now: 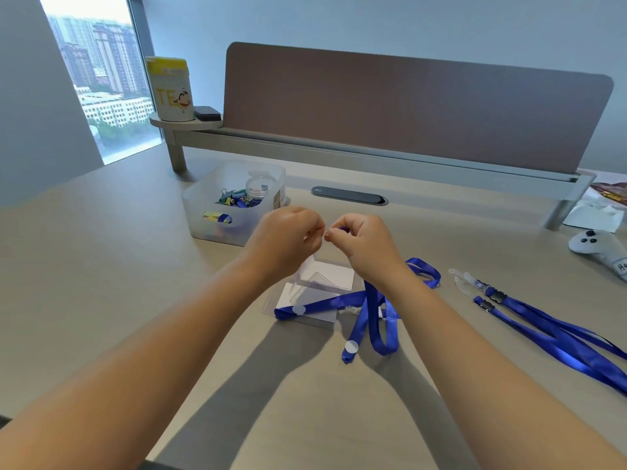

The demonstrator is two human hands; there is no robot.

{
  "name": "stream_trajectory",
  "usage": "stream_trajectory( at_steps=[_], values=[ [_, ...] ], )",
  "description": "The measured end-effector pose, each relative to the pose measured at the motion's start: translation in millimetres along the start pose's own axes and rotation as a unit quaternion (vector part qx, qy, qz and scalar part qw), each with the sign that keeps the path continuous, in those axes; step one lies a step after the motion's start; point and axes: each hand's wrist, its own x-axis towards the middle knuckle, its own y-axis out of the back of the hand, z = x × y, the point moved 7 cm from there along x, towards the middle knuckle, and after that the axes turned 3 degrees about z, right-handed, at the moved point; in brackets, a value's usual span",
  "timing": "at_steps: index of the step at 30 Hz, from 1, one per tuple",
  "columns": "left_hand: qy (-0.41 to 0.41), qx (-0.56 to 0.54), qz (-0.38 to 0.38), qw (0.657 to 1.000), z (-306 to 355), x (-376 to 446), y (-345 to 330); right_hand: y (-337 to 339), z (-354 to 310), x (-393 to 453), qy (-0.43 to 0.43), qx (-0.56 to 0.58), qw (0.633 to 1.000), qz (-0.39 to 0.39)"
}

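Observation:
My left hand [288, 237] and my right hand [359, 240] are raised together above the desk, fingertips almost touching. The right hand pinches the upper end of a blue lanyard [371, 310], whose ribbon hangs down from it and loops over the desk. The left hand's curled fingers pinch the top of a clear plastic badge holder [314, 293] with a white card inside; its lower part rests on the desk under the ribbon. What passes between the fingertips is too small to make out.
A clear plastic bin [234, 201] of binder clips and small items stands behind the hands. Two more blue lanyards with clips [529, 317] lie to the right, near a white controller [600, 249]. A desk divider [417, 106], a yellow-lidded canister [169, 89] and a cable slot [349, 195] are at the back.

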Motion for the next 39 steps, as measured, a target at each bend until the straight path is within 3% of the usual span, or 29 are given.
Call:
stream_trajectory(
  at_steps=[3, 7, 10, 14, 20, 24, 26, 29, 33, 35, 39],
  values=[
    [0.021, -0.031, 0.023, 0.999, -5, 0, -1, -4, 1, 2, 0.011, 0.008, 0.999, 0.035],
    [0.15, -0.18, 0.049, 0.971, -22, -2, -4, -7, 2, 4, 0.013, 0.044, 0.997, 0.06],
    [0.235, -0.312, 0.041, 0.92, -32, -4, -13, -7, 0, 6, 0.023, 0.072, 0.995, 0.069],
    [0.324, -0.485, 0.038, 0.811, -43, -7, -25, -11, 1, 10, 0.035, 0.099, 0.992, 0.069],
    [0.347, -0.521, -0.058, 0.778, -46, -10, -32, -16, 11, 20, -0.024, 0.173, 0.984, 0.018],
    [0.361, -0.545, -0.119, 0.747, -42, -15, -38, -18, 20, 23, -0.114, 0.296, 0.948, -0.003],
    [0.328, -0.512, -0.126, 0.784, -40, -14, -34, -18, 19, 22, -0.14, 0.333, 0.932, -0.02],
    [0.293, -0.414, -0.061, 0.86, -43, -10, -22, -20, 16, 21, -0.162, 0.32, 0.932, -0.056],
    [0.196, -0.163, 0.023, 0.967, -43, -4, 0, -17, 14, 19, -0.193, 0.216, 0.951, -0.112],
    [0.143, -0.077, 0.031, 0.986, -37, -6, 5, -12, 15, 17, -0.207, 0.151, 0.958, -0.128],
    [0.089, -0.004, 0.044, 0.995, -24, -12, 12, 2, 20, 12, -0.218, -0.014, 0.969, -0.117]
  ],
)
